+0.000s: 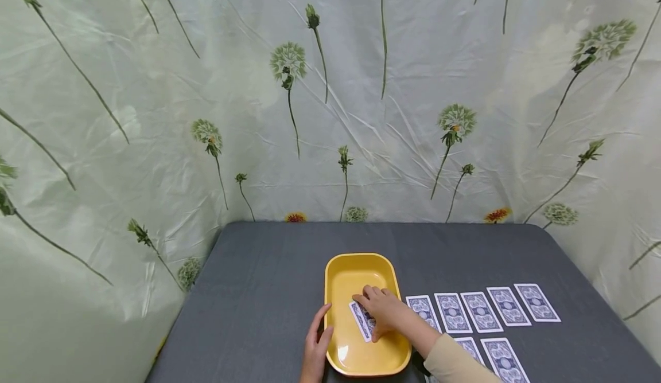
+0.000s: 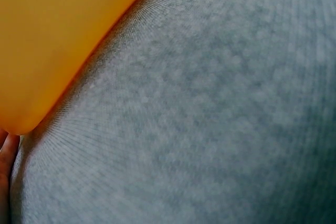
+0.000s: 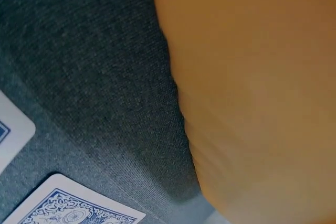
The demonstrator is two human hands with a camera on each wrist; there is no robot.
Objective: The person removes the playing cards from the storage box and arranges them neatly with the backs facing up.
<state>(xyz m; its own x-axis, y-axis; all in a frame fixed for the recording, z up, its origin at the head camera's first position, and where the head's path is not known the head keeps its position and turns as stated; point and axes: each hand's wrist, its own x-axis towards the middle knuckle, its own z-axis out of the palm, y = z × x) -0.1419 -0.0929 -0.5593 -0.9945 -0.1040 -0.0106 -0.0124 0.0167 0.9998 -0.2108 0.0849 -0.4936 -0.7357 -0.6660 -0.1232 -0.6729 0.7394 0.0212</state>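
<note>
A yellow tray [image 1: 356, 357] stands on the dark table. Inside it, my right hand [image 1: 384, 312] grips a blue-backed playing card [image 1: 363, 321], thumb at the near end and fingers at the far end. Part of the card is hidden under the palm. At the tray's left side, my left hand [image 1: 315, 348] touches the rim with relaxed fingers and thumb. The left wrist view catches only some left fingers [image 2: 7, 156] beside the tray's corner [image 2: 31, 114]. In the right wrist view, the tray's outer wall [image 3: 257, 103] fills the right side and hides the right hand.
To the tray's right, face-down playing cards [image 1: 481, 312] lie in a row on the table [image 1: 263, 291]. Nearer cards [image 1: 505, 361] are partly covered by the right sleeve [image 1: 457, 363]. A flower-patterned curtain [image 1: 330, 119] hangs behind the table and along its sides.
</note>
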